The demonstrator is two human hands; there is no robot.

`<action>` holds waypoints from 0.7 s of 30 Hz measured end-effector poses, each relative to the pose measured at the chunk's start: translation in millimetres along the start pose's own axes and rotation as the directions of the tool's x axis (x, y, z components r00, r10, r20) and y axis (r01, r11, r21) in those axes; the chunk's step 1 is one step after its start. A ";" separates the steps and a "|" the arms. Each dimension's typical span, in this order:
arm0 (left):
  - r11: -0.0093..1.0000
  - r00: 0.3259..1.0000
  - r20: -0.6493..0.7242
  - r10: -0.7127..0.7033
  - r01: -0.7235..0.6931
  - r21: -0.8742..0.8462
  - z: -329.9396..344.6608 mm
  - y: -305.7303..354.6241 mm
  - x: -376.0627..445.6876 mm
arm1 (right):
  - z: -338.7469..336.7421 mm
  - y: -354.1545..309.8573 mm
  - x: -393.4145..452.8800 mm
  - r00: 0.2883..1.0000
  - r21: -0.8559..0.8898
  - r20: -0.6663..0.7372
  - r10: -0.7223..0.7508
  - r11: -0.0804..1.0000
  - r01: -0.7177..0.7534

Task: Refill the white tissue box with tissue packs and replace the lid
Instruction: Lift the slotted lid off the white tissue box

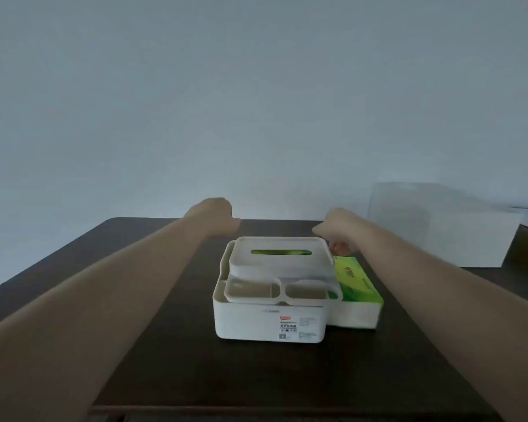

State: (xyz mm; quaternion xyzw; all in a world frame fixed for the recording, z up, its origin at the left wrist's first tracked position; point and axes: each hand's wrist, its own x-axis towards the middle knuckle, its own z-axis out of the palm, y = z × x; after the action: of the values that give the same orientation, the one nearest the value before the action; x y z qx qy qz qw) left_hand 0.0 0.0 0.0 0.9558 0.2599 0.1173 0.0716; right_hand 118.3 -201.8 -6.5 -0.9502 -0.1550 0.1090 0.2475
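Observation:
The white tissue box stands mid-table with a label on its front wall and two small open compartments along its front. Its white lid sits on the rear part, and green shows through the slot. A green tissue pack lies against the box's right side. My left hand is curled into a fist just beyond the lid's rear left corner, apart from it. My right hand is also curled, its fingertips down by the lid's rear right corner; contact is unclear.
The dark wooden table ends close to me at its front edge. A large white box stands at the back right. A plain pale wall rises behind the table.

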 end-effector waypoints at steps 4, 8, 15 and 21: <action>0.992 0.985 0.164 -0.056 0.074 -0.106 5.9 -0.7 -18.4 | 1.8 11.7 -21.6 0.995 -0.055 0.051 0.082 0.995 -0.079; 0.975 0.970 0.236 -0.064 0.111 -0.190 12.9 -1.7 -27.2 | 3.6 14.0 -32.5 0.998 -0.139 0.044 0.050 0.989 -0.043; 0.965 0.967 0.242 -0.076 0.132 -0.225 21.0 -1.2 -31.1 | 7.9 17.7 -37.5 1.000 -0.078 -0.001 0.016 0.997 -0.016; 0.931 0.989 0.104 -0.108 0.137 -0.339 2.5 -4.4 -27.7 | 1.2 7.9 -32.5 0.997 0.125 -0.072 -0.034 0.991 0.043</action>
State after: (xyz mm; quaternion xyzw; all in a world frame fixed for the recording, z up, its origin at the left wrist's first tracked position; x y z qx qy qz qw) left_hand -24.7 -10.7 -8.5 0.9144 0.2910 0.1162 0.2562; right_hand 89.6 -219.1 -7.3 -0.9327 -0.1572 0.0808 0.3145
